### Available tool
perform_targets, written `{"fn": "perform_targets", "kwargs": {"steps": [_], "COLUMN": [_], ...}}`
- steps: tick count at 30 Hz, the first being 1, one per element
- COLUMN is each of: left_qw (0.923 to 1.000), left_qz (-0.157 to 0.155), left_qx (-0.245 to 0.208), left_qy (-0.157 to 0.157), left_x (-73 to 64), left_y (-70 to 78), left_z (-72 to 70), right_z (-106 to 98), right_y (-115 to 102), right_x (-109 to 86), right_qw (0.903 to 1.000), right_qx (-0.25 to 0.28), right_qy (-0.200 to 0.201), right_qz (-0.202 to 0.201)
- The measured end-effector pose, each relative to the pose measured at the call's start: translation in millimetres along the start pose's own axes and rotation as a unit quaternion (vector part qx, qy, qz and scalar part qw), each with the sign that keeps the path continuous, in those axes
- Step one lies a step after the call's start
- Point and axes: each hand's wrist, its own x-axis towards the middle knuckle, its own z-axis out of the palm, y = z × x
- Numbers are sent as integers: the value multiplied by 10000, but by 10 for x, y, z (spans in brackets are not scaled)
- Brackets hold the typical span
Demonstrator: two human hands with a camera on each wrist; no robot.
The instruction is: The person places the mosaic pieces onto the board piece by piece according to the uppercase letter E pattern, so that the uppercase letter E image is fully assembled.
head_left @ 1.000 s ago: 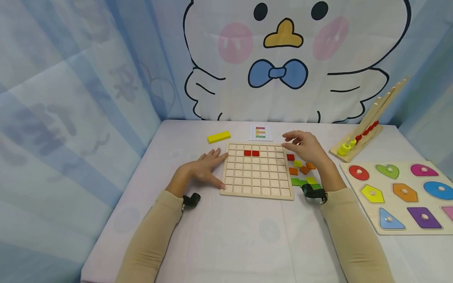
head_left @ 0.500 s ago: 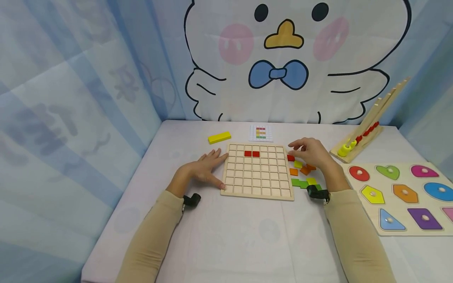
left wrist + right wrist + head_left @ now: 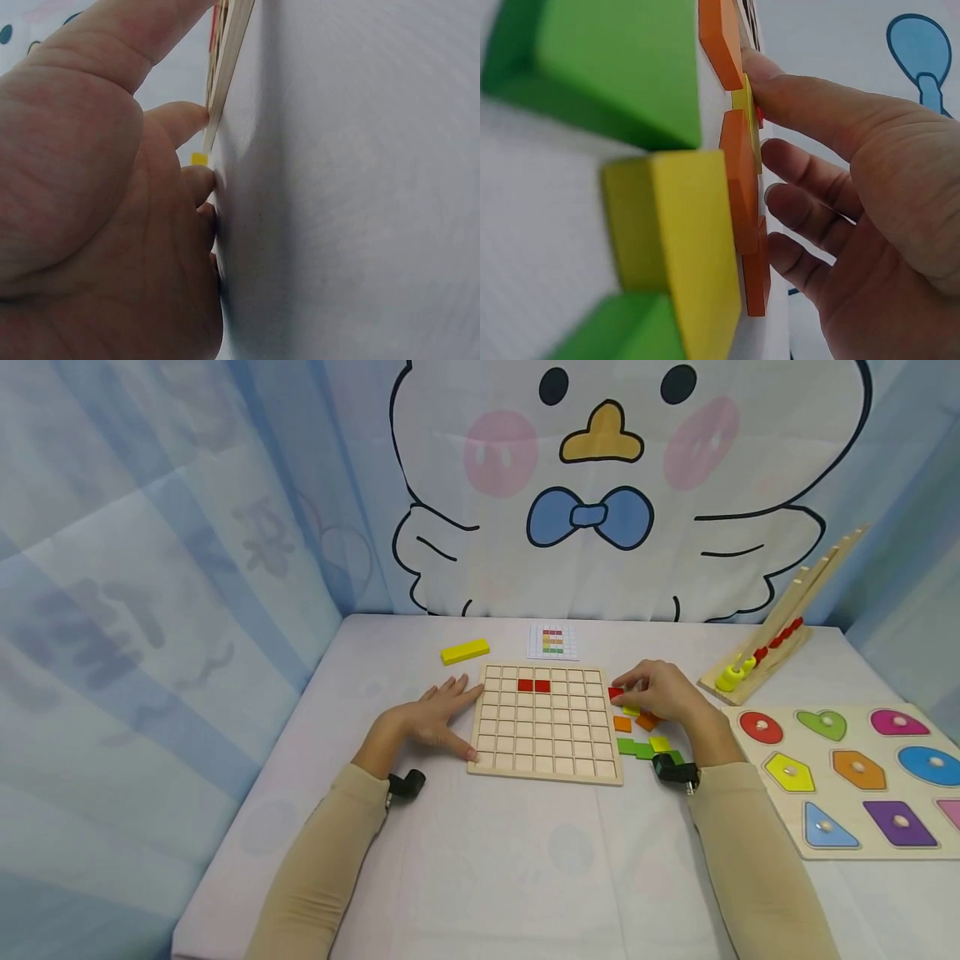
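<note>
A square wooden grid board (image 3: 543, 727) lies mid-table, with two red tiles (image 3: 534, 686) side by side in its second row from the back. My left hand (image 3: 431, 718) rests along the board's left edge, fingers spread. In the left wrist view, the thumb and index finger of the left hand (image 3: 97, 172) touch the board's edge (image 3: 225, 71). Off the board's right side, my right hand (image 3: 660, 689) pinches a loose red tile (image 3: 615, 692) between thumb and index finger. The right wrist view shows the other fingers of the right hand (image 3: 885, 180) loosely bent, the red tile mostly hidden.
Loose orange (image 3: 622, 723), yellow (image 3: 659, 743) and green tiles (image 3: 634, 748) lie right of the board. Behind it are a yellow bar (image 3: 465, 651) and a pattern card (image 3: 552, 642). A shape puzzle (image 3: 825, 814) and a peg stand with beads (image 3: 761, 656) occupy the right.
My right hand has moved right and down from the board's far right corner to the loose red tile, its thumb and index finger closing there. The left hand stays put.
</note>
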Motion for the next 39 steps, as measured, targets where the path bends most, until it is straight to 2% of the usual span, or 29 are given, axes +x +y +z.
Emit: {"fn": "perform_targets", "kwargs": {"steps": [5, 20, 33, 39], "left_qw": [10000, 10000, 10000, 10000], "left_qz": [10, -13, -25, -33], "left_qx": [-21, 30, 27, 41], "left_qy": [-5, -40, -70, -60], "left_x": [-6, 11, -5, -10], "left_y": [4, -34, -6, -4], "left_z": [-4, 9, -11, -8], "right_z": [15, 28, 3, 37], "right_y": [33, 28, -21, -56], "right_x": [20, 45, 14, 39], "right_qw": [9997, 9987, 9994, 9968], "right_qx": [-96, -191, -218, -351], "right_qy": [52, 52, 94, 305], "right_qz": [-206, -468, -238, -649]}}
